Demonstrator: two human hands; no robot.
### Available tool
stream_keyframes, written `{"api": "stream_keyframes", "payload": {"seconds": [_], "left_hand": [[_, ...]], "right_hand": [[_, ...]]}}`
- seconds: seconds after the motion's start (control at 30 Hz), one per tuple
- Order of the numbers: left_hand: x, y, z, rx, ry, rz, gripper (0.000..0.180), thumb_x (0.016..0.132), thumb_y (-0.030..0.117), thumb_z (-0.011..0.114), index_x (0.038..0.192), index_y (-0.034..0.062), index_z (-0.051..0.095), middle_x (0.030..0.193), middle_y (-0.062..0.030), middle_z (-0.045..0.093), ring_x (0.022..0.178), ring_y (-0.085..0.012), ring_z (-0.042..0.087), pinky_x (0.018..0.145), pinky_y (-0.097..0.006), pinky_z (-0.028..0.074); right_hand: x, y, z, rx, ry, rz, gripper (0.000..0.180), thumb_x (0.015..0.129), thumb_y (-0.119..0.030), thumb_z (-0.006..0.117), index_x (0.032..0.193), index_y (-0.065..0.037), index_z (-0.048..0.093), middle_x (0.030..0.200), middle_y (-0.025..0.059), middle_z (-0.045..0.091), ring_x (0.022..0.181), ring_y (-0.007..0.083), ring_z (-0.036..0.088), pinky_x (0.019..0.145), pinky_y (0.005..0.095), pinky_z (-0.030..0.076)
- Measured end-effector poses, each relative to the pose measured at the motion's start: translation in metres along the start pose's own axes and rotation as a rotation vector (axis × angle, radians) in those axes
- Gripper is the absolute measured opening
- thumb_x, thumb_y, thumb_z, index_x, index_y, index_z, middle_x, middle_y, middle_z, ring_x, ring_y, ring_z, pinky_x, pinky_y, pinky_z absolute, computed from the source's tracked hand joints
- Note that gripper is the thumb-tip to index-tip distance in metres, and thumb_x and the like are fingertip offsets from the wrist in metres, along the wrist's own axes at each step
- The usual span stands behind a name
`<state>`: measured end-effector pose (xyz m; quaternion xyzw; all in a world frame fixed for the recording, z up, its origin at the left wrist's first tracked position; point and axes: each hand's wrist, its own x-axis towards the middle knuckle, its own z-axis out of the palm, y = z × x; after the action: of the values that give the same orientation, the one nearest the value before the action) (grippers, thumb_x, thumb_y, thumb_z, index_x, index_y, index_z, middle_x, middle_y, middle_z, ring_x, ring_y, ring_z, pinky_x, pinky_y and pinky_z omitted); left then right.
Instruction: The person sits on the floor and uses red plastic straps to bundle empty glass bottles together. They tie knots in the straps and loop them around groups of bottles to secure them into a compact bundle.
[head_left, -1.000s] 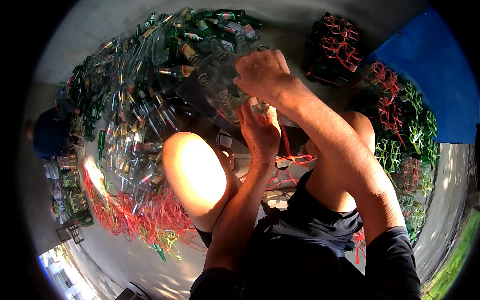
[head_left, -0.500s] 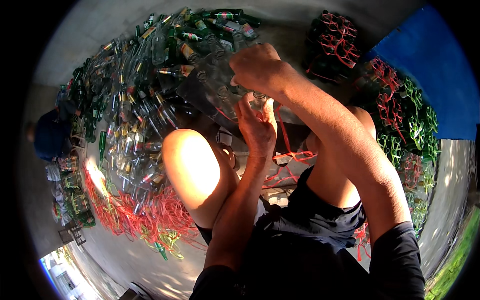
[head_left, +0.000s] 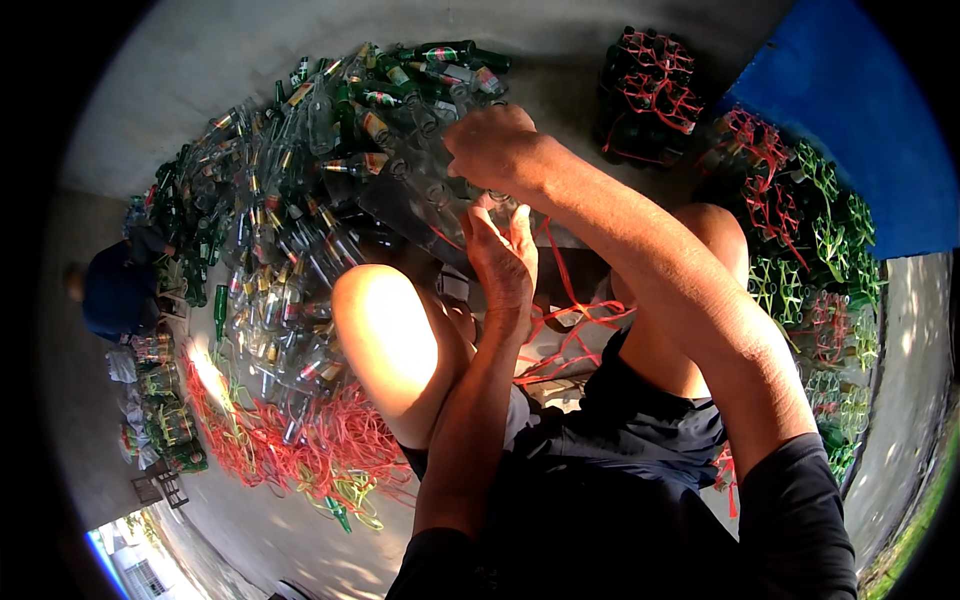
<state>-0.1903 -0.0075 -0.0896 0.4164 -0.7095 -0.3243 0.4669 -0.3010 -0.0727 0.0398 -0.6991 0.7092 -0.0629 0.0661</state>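
Between my knees stands a group of clear glass bottles (head_left: 436,192), mouths up, on a dark surface. My left hand (head_left: 502,255) is at the nearest bottle of the group, thumb on one side and fingers on the other. Just beyond it, my right hand (head_left: 492,150) is closed in a fist over the bottles; what it grips is hidden. From beside the bottles a red plastic strap (head_left: 565,265) trails down between my legs.
A big heap of loose bottles (head_left: 290,220) lies to the left, with tangled red and yellow straps (head_left: 300,440) nearer. Strapped green bottles (head_left: 650,95) stand at far right, and more bundles (head_left: 830,250) line the right by a blue panel (head_left: 800,100). Another person (head_left: 120,285) sits far left.
The view has shifted slightly. Both hands stay at the same bottles, with my right fist a little farther left in the picture and my left hand slightly lower.
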Motion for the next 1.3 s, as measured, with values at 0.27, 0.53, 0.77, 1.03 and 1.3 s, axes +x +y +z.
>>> {"api": "stream_keyframes", "payload": {"seconds": [0.27, 0.53, 0.77, 1.03, 1.3], "left_hand": [[-0.003, 0.004, -0.016, -0.003, -0.086, 0.003, 0.048, 0.091, 0.003, 0.075, 0.133, -0.0056, 0.055, 0.118, -0.0224, 0.061, 0.087, -0.0303, 0.064, 0.075, -0.038, 0.054], [-0.006, -0.007, -0.021, 0.131, -0.136, 0.088, 0.043, 0.094, 0.006, 0.068, 0.135, -0.0027, 0.055, 0.124, -0.0218, 0.064, 0.086, -0.0304, 0.066, 0.082, -0.043, 0.054], [-0.014, 0.014, -0.022, 0.1, -0.21, -0.008, 0.049, 0.094, 0.001, 0.066, 0.141, -0.0032, 0.05, 0.127, -0.0226, 0.061, 0.092, -0.0329, 0.065, 0.087, -0.043, 0.054], [-0.036, 0.003, -0.046, 0.152, -0.19, -0.061, 0.052, 0.094, 0.0, 0.067, 0.142, -0.0026, 0.049, 0.124, -0.0213, 0.058, 0.084, -0.0268, 0.065, 0.079, -0.038, 0.056], [-0.047, 0.01, -0.031, 0.074, -0.169, -0.043, 0.04, 0.092, -0.001, 0.071, 0.129, -0.0017, 0.055, 0.117, -0.0186, 0.057, 0.082, -0.0239, 0.066, 0.075, -0.037, 0.056]], "right_hand": [[-0.078, 0.01, -0.003, 0.407, 0.589, 0.22, 0.02, 0.096, -0.02, 0.066, 0.09, -0.001, 0.068, 0.074, 0.0185, 0.068, 0.074, 0.0372, 0.071, 0.066, 0.0475, 0.054], [-0.136, 0.056, 0.175, 0.691, 0.651, 0.475, 0.016, 0.085, -0.014, 0.064, 0.093, -0.002, 0.072, 0.084, 0.0229, 0.072, 0.083, 0.0419, 0.073, 0.073, 0.0459, 0.056], [-0.137, 0.066, 0.268, 1.013, 0.273, 0.564, 0.025, 0.089, -0.022, 0.066, 0.098, 0.001, 0.067, 0.081, 0.0138, 0.071, 0.07, 0.0289, 0.069, 0.058, 0.0416, 0.051], [-0.147, 0.059, 0.237, 1.334, 0.321, 0.761, 0.023, 0.091, -0.023, 0.064, 0.083, -0.003, 0.072, 0.062, 0.0, 0.055, 0.051, 0.0114, 0.049, 0.045, 0.0329, 0.037], [-0.146, 0.079, 0.19, 1.3, 0.444, 0.923, 0.024, 0.086, -0.025, 0.068, 0.084, -0.003, 0.077, 0.064, 0.0029, 0.06, 0.054, 0.0155, 0.053, 0.05, 0.0351, 0.041]]}}
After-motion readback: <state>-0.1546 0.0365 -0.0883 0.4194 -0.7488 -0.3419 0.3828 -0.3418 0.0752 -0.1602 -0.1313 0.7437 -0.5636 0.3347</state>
